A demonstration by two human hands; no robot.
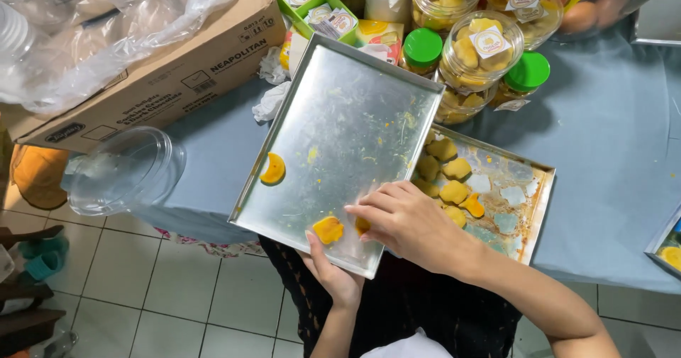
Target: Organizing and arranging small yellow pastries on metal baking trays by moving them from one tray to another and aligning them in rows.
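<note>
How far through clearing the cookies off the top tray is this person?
Nearly done: the upper metal tray is mostly bare, with three yellow cookies left near its lower and left edges. In hand: the right hand is on the cookie at the lower edge, while the left hand holds the tray from beneath. Left: the second tray underneath holds several cookies.

Pale tiled floor [142,287]; table under blue cloth [610,145]; even, soft light.
</note>
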